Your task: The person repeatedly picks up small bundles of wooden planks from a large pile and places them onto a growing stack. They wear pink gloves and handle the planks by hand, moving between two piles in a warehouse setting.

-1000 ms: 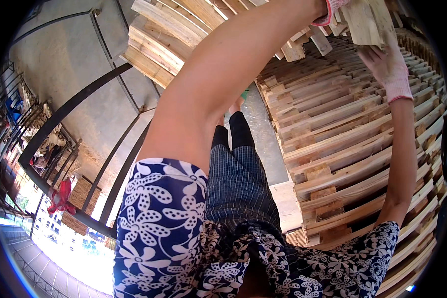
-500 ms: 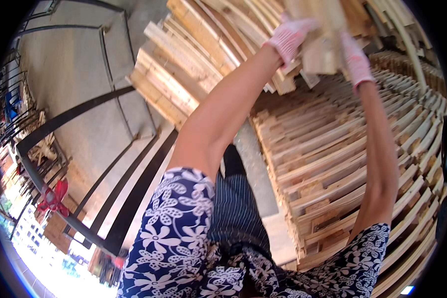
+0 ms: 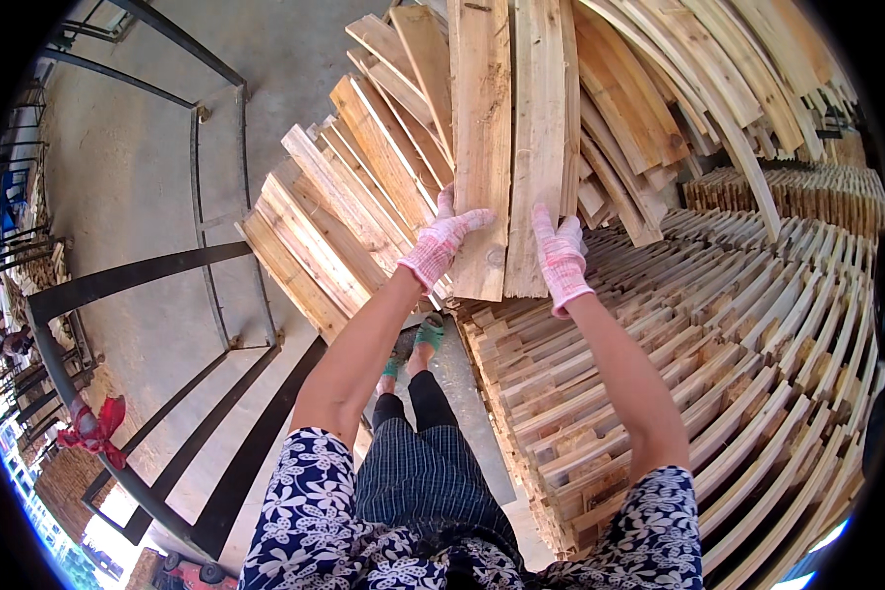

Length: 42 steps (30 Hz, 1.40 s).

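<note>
Two planks (image 3: 481, 128) are gripped by gloved fingers (image 3: 545, 224) amid loose boards (image 3: 624, 103), stacked slats (image 3: 570, 403) right, black frame (image 3: 138, 271) left

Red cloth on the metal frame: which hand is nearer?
Left. The left hand is above and right of the red cloth in the picture, holding wooden planks; the right hand is farther right, on their other side.

Opens widest on the left, above the concrete floor (image 3: 128, 177), but meets the black metal frame (image 3: 138, 276) there. Narrows to a strip between frame and slatted wood stack (image 3: 610, 393), taken up by legs (image 3: 423, 472) and slippered feet (image 3: 429, 334). Closes between left hand (image 3: 450, 241) and right hand (image 3: 563, 260), with two long boards (image 3: 482, 118) filling the gap. Crowds against fanned planks (image 3: 310, 241) leftward and jutting slats (image 3: 629, 118) up to the right.
</note>
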Available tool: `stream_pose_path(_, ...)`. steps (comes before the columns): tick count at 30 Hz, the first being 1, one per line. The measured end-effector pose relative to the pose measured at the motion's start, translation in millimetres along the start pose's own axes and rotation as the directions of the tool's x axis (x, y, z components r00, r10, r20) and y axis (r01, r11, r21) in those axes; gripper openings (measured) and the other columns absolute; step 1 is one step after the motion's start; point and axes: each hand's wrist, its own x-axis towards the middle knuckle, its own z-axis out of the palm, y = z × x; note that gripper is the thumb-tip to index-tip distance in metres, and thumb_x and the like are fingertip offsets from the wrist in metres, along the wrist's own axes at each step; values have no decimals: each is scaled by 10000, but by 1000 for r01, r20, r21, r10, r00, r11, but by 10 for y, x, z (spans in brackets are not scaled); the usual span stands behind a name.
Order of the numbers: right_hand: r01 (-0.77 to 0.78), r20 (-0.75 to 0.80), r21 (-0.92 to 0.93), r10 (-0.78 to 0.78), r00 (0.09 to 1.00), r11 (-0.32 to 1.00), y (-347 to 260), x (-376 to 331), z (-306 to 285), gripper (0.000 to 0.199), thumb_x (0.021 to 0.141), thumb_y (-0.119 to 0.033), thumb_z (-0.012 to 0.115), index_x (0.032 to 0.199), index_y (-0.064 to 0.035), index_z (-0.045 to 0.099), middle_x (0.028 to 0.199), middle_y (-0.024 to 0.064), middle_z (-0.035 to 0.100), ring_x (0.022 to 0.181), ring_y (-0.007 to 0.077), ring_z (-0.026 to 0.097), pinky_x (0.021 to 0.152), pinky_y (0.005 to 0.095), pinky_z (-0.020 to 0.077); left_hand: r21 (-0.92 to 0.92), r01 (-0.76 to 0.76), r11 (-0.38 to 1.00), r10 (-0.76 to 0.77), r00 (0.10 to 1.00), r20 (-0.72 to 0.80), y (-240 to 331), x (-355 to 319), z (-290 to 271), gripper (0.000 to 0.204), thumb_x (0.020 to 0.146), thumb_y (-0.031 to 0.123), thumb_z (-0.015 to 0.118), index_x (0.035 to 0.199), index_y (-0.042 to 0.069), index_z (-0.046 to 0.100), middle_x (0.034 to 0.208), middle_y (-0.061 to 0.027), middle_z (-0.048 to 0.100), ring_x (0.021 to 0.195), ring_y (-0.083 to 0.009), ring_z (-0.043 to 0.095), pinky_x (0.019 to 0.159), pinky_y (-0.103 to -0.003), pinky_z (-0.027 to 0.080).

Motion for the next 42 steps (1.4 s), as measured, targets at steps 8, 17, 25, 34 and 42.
stream_pose_path(8,270,99,161,-287,953,949,23,454,-807,923,919,-746,467,1500,-32,393,1493,278,445,1357,395,455,1112,434,373,-68,-92,993,96,994,54,-107,136,-90,1246,781,415,850,1631,234,-43,1525,-149,412,1366,-294,456,1053,-451,478)
stream_pose_path(17,89,263,311,-176,949,946,-324,83,-161,972,864,-712,606,1548,-90,305,1542,234,364,1393,362,402,1133,462,344,-371,18,928,35,990,135,-145,-241,-238,933,833,476,781,1568,147,311,1340,-113,602,1146,-236,639,1013,-400,524)
stream_pose_path(25,-514,789,580,-277,549,632,-388,-952,-260,808,923,-580,650,1558,-190,338,1520,83,451,1401,275,427,1135,519,391,-337,-20,941,103,967,231,-165,-1892,-684,1032,848,361,797,1619,95,164,1534,-120,441,1376,-251,474,1106,-400,449)
stream_pose_path(34,-337,543,723,-194,817,604,-714,-1255,10,920,805,-712,693,1450,-87,498,1248,124,648,1101,277,646,958,444,542,-154,-88,984,102,991,89,107,-2340,-619,1149,852,449,777,1627,53,27,1585,-169,330,1431,-247,366,1178,-347,308)
stream_pose_path(42,-416,571,777,-250,781,473,-672,-2196,263,869,854,-687,660,1446,-69,514,1261,109,647,1134,250,623,972,398,519,49,-87,995,88,996,-30,283,-3385,-846,1114,870,430,750,1630,62,23,1541,-182,395,1370,-251,442,1121,-349,382)
